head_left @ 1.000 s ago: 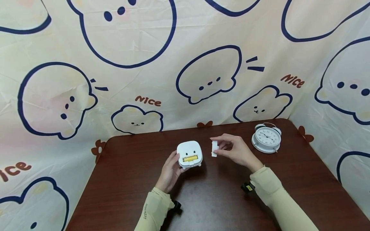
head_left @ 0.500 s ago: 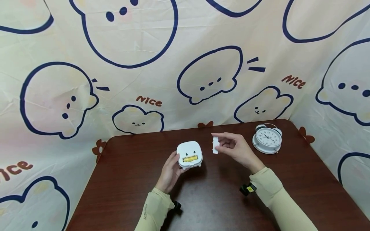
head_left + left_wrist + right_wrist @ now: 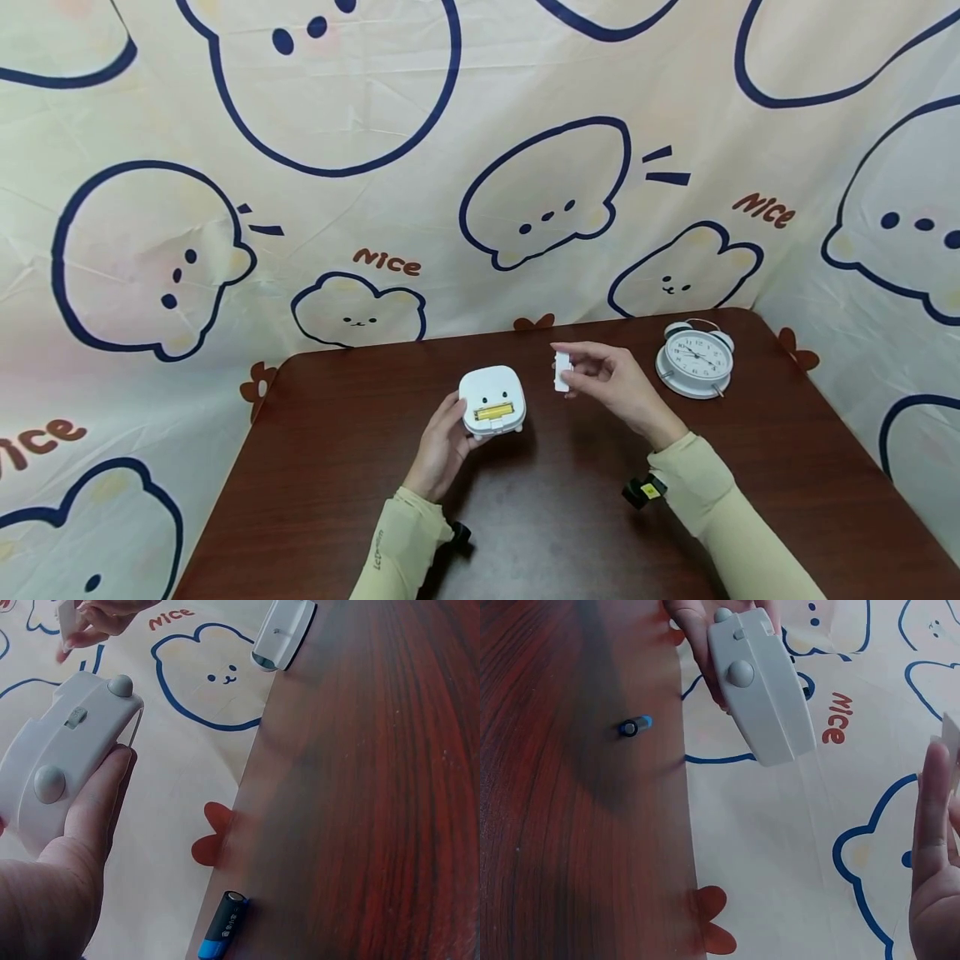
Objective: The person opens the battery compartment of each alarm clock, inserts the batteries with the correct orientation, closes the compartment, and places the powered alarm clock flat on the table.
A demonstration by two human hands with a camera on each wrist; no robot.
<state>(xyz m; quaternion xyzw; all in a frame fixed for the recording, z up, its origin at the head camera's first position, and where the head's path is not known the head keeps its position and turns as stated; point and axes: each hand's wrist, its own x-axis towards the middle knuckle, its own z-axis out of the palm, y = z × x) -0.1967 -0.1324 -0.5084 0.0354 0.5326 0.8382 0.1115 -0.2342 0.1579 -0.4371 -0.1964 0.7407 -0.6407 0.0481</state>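
Between the thumb and fingertips of the right hand [image 3: 611, 385], a small white piece [image 3: 562, 372] is being pinched, its long axis being held nearly upright as seen in the head view. Across a gap to the left, and slightly lower in that view, a rounded white device [image 3: 480, 383] is being gripped at its left and lower sides by the left hand [image 3: 438, 452]. In the device's face a yellow battery [image 3: 493, 412] is being shown uncovered, its long axis running nearly crosswise, tipped slightly up toward the right. By judgement, everything is hinging on that relation: the white piece is being carried roughly a quarter turn out of line with the yellow battery, off to its right and apart from it, while the left hand is being placed nearer to it. Beneath, a blue-and-black battery [image 3: 223, 926] is being supported by the dark wooden table [image 3: 315, 467], as both wrist views are showing. Farther out, beyond the right hand, a white alarm clock [image 3: 694, 357] is being borne near the table's back right corner.
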